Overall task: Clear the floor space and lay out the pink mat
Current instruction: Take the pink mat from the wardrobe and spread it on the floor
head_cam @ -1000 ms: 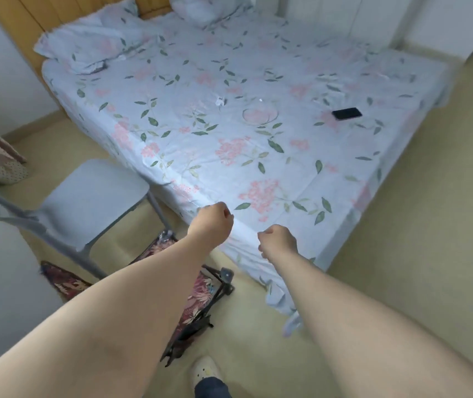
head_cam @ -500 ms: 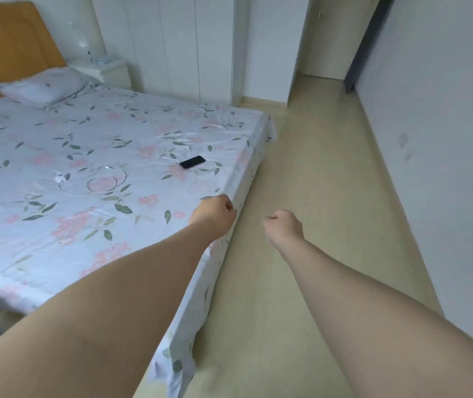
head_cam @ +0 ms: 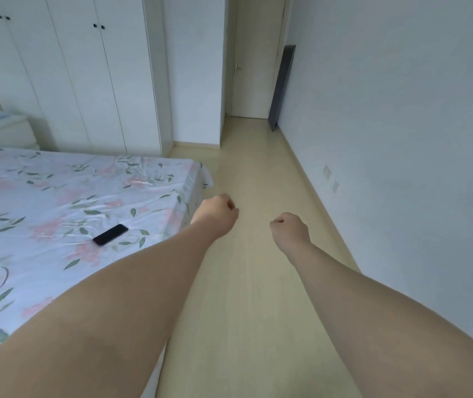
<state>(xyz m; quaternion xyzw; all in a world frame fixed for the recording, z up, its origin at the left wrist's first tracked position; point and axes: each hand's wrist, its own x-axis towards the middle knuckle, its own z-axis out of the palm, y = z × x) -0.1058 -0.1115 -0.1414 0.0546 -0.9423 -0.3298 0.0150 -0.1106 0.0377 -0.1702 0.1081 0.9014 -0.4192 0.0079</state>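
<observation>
Over the pale floor (head_cam: 258, 297) between bed (head_cam: 57, 202) and wall, I see both arms stretched forward, left hand (head_cam: 215, 212) and right hand (head_cam: 290, 228) each curled into a fist, gripping nothing. A phone (head_cam: 110, 234) lies on the bed. I cannot tell where the pink mat is.
</observation>
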